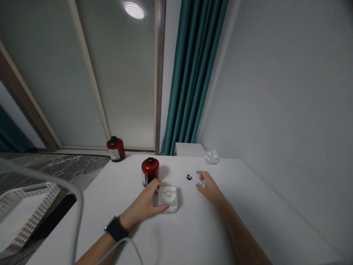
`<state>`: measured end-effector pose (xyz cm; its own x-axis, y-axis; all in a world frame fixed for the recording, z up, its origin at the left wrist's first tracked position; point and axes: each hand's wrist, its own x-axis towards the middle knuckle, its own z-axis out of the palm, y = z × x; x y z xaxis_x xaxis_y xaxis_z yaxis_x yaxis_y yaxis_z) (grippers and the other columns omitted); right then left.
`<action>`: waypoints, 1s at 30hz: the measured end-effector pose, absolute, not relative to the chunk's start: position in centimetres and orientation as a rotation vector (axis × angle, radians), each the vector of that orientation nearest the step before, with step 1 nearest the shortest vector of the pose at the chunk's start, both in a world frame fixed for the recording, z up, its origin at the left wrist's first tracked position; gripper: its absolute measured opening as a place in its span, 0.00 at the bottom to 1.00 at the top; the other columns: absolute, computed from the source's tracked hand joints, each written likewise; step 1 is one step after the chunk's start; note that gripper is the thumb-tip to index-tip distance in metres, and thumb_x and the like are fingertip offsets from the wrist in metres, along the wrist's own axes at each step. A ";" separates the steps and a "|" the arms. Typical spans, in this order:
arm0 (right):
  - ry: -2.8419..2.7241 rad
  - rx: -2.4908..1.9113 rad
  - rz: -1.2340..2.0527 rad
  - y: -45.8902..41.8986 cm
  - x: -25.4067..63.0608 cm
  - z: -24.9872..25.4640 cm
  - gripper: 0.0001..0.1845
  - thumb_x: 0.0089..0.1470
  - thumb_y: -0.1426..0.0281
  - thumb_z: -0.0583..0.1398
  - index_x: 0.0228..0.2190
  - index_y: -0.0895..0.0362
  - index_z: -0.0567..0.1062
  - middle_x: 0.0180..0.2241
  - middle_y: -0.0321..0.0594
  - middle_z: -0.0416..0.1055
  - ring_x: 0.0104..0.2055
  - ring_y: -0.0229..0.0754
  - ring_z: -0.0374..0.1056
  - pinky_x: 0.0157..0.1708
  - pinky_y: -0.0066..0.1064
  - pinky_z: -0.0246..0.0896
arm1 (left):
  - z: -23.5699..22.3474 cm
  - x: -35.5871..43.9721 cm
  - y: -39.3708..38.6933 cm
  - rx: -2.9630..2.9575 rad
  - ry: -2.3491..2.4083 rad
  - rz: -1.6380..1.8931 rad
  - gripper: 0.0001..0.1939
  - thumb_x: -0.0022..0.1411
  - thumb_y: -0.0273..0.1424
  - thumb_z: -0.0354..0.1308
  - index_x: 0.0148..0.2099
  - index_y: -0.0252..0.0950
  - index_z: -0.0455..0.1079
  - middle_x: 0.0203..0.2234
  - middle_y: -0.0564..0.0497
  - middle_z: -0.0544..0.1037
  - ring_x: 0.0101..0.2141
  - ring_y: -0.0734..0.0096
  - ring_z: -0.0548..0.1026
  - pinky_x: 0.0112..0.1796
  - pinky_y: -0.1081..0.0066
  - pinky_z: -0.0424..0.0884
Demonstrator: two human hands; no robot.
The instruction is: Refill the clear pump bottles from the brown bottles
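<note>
My left hand (153,200), with a dark watch on its wrist, curves round a square clear glass bottle (169,197) on the white table. Its thumb lies along the near side and its fingers along the far side. A round neck shows in the middle of the bottle's top. Just behind stands a dark red bottle (150,170) with a black neck and a pale label. To the right, my right hand (208,187) pinches a small white slender object (198,179). A black ring (189,177) sits at that object's left end; whether they are joined I cannot tell.
Another dark red bottle (116,150) with a black cap stands at the table's far left corner. Crumpled clear plastic (211,157) lies near the back edge, by a white box (189,149). A white basket (30,217) is at left; a pale cable (78,206) crosses the foreground.
</note>
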<state>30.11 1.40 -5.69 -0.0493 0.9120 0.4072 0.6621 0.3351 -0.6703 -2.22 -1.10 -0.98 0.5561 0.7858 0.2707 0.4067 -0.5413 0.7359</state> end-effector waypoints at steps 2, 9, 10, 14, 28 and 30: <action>-1.745 -1.375 0.384 1.2 29.9 -5.1 0.27 0.42 0.75 0.62 0.48 0.54 0.72 0.39 0.41 0.67 0.43 0.49 0.65 0.50 0.46 0.60 | -1.0 -2.3 -1.1 2.178 0.958 0.800 0.20 0.54 0.30 0.63 0.48 0.38 0.62 0.43 0.49 0.69 0.42 0.60 0.70 0.42 0.63 0.68; -1.572 -1.235 0.520 0.0 27.0 -2.6 0.16 0.61 0.65 0.52 0.49 0.54 0.69 0.37 0.42 0.72 0.42 0.46 0.70 0.47 0.42 0.64 | -1.2 -2.3 -1.1 2.197 0.960 0.799 0.21 0.54 0.30 0.64 0.49 0.38 0.62 0.43 0.48 0.69 0.42 0.60 0.70 0.42 0.63 0.68; -1.568 -1.206 0.563 -0.2 26.2 -2.4 0.17 0.63 0.63 0.50 0.50 0.54 0.68 0.37 0.41 0.73 0.41 0.45 0.71 0.45 0.40 0.65 | -1.2 -2.3 -1.0 2.198 0.962 0.802 0.22 0.54 0.30 0.64 0.49 0.38 0.62 0.43 0.48 0.69 0.42 0.60 0.70 0.43 0.63 0.68; -1.674 -1.016 0.774 -1.6 23.1 -2.3 0.20 0.59 0.64 0.58 0.52 0.53 0.67 0.46 0.45 0.73 0.51 0.46 0.70 0.51 0.40 0.64 | -1.3 -2.2 -1.0 2.207 0.953 0.811 0.22 0.54 0.31 0.64 0.50 0.38 0.62 0.44 0.48 0.69 0.43 0.59 0.71 0.44 0.62 0.68; -1.902 -1.115 1.004 -3.7 20.0 -2.3 0.41 0.44 0.74 0.68 0.59 0.52 0.61 0.59 0.47 0.62 0.57 0.49 0.62 0.58 0.46 0.57 | -1.2 -2.8 -1.1 2.247 0.916 0.829 0.24 0.56 0.39 0.65 0.52 0.38 0.65 0.44 0.47 0.70 0.43 0.58 0.71 0.43 0.63 0.69; -1.889 -1.116 1.015 -3.8 19.9 -2.5 0.39 0.46 0.73 0.67 0.58 0.52 0.61 0.59 0.46 0.62 0.57 0.49 0.63 0.59 0.46 0.57 | -0.9 -3.1 -1.1 2.243 0.894 0.844 0.20 0.61 0.38 0.60 0.54 0.38 0.65 0.45 0.46 0.71 0.44 0.58 0.71 0.45 0.62 0.69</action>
<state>19.94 -3.76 -2.48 -0.3759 0.9092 0.1791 0.3526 0.3190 -0.8797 -3.09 -1.09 -0.86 0.5762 0.7441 0.3380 0.3804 -0.6102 0.6949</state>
